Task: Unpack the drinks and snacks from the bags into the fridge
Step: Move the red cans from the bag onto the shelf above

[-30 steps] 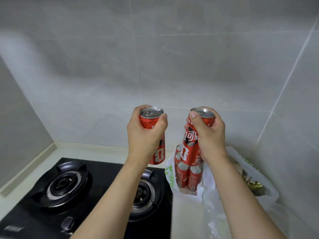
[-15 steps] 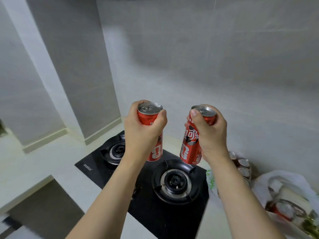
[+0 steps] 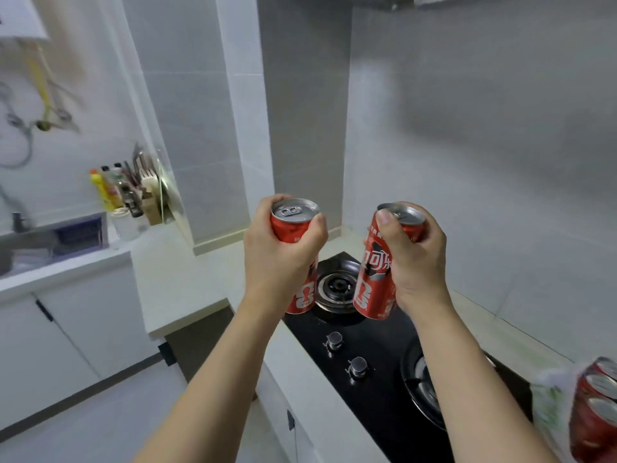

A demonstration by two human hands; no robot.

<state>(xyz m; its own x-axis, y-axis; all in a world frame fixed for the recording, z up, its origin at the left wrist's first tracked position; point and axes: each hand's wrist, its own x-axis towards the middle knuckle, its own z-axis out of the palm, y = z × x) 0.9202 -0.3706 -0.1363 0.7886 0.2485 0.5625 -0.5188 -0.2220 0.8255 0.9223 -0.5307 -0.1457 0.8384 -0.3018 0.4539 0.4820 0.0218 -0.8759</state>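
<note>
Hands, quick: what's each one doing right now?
Left hand: grips a red can upright.
Right hand: grips another red can, slightly tilted.

I count two red cans held up, one in my left hand (image 3: 280, 262) and one in my right hand (image 3: 414, 262). At least three more red cans (image 3: 594, 426) sit blurred at the desk's right edge. The black stove (image 3: 374, 389) shows two burners and two knobs.
</note>
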